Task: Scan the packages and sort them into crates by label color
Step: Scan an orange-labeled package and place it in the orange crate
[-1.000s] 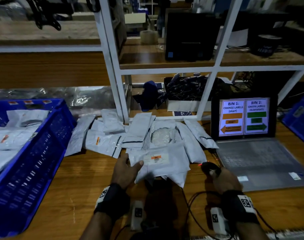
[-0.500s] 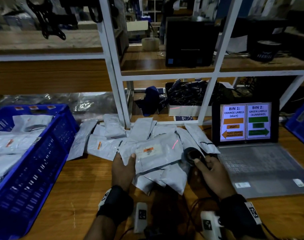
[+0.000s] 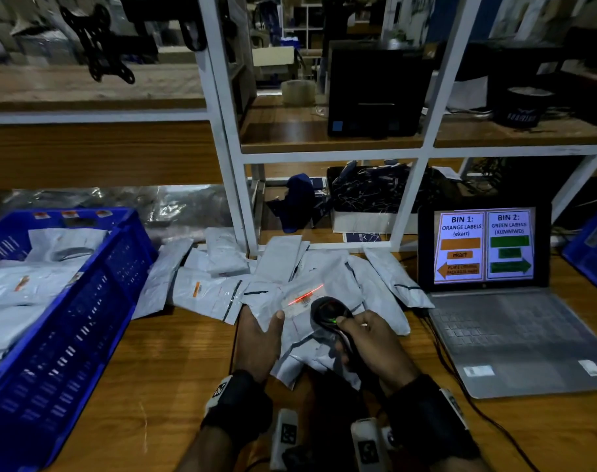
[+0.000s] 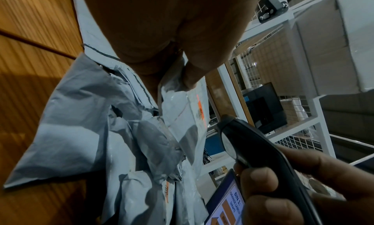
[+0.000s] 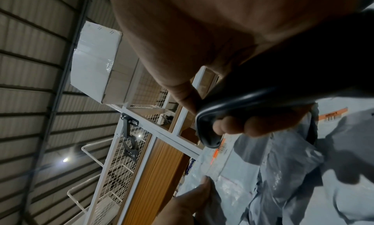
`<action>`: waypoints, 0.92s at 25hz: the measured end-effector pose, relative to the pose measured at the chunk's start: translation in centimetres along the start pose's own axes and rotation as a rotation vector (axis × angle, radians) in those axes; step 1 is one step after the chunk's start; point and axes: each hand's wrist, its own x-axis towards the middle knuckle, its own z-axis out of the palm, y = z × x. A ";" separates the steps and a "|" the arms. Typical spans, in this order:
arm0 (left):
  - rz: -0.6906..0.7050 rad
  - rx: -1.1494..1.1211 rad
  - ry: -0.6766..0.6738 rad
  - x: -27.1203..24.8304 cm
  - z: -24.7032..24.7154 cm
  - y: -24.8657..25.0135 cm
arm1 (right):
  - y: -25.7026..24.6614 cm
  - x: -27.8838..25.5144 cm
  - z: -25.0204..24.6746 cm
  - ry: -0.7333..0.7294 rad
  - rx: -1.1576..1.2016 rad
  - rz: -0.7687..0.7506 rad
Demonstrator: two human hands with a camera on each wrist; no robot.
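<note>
My left hand [image 3: 261, 330] grips a grey mailer package [image 3: 292, 303] by its left edge, thumb on top, and holds it tilted up above the pile. Its orange label [image 4: 200, 110] faces the scanner. My right hand [image 3: 368, 338] grips a black handheld barcode scanner [image 3: 327, 313] just right of the label, and a red laser line [image 3: 305, 295] runs across the label. The same scanner [image 5: 242, 103] shows in the right wrist view, with the package [image 5: 232, 177] below it. More grey packages [image 3: 208, 291] lie spread over the wooden table.
A blue crate [image 3: 68, 335] holding several orange-label packages stands at the left. A laptop [image 3: 515, 332] at the right shows bin 1 orange, bin 2 green. Another blue crate [image 3: 593, 248] sits at the far right edge. A white shelf frame [image 3: 237, 199] rises behind the pile.
My right hand brought the scanner leftwards from the table up to the package. The red line moved onto the label. My left hand keeps its hold on the package.
</note>
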 end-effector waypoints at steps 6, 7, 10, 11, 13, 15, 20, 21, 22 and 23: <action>-0.012 0.004 0.005 -0.1 0.5 0.7 | 0.1 0.1 -0.1 0.022 -0.014 0.029; -0.010 -0.003 0.003 -0.1 0.6 0.7 | 0.1 0.1 -0.1 0.025 -0.017 0.035; -0.012 -0.014 -0.006 -0.3 0.7 0.5 | 0.2 0.2 -0.2 0.041 -0.005 0.051; -0.018 -0.018 -0.011 -0.3 0.7 0.5 | 0.2 0.2 -0.2 0.040 -0.005 0.049; -0.037 -0.022 -0.018 -0.5 0.8 1.0 | 0.3 0.3 -0.3 0.032 -0.019 0.039; -0.054 -0.025 -0.019 -0.5 0.9 1.3 | 0.3 0.4 -0.3 0.033 -0.024 0.044; -0.050 -0.042 0.002 -0.6 1.0 1.1 | 0.3 0.5 -0.3 0.040 -0.042 0.024; -0.054 -0.038 -0.001 -0.6 1.0 1.1 | 0.3 0.5 -0.4 0.048 -0.050 0.019; -0.050 -0.033 -0.002 -0.6 1.0 1.2 | 0.2 0.5 -0.6 0.060 -0.051 0.018; -0.049 -0.029 0.000 -0.6 1.1 1.4 | 0.3 0.8 -0.9 0.072 -0.050 0.021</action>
